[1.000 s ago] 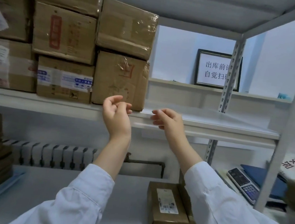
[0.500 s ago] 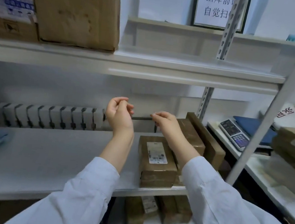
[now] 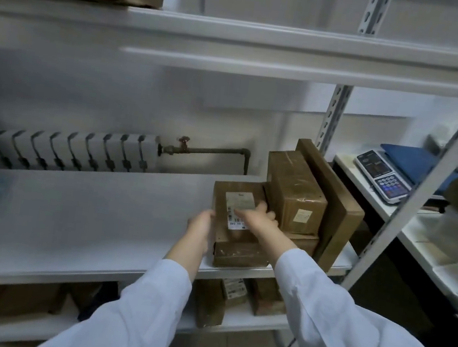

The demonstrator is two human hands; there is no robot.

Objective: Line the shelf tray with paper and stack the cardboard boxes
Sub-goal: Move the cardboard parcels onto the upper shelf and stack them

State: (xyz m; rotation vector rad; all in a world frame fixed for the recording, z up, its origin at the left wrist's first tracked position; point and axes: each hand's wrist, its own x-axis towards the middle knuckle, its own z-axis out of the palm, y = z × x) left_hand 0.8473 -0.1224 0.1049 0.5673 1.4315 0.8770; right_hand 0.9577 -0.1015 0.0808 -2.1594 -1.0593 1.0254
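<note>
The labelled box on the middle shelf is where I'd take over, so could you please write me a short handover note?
Left hand: open against the left side of the labelled box.
Right hand: open, laid on its top.
That box sits on a flatter box; more boxes stand to its right.
Done: the middle shelf looks white; whether that is paper is unclear.
Left: lift and stack the boxes.

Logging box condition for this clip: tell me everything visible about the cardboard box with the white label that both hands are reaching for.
The labelled box is brown cardboard, seemingly taped, with a white printed label on top. It lies flat on another brown box near the shelf's front edge. The left hand is at its left side, the right hand lies over its top. Motion blur hides the exact grip.
</note>
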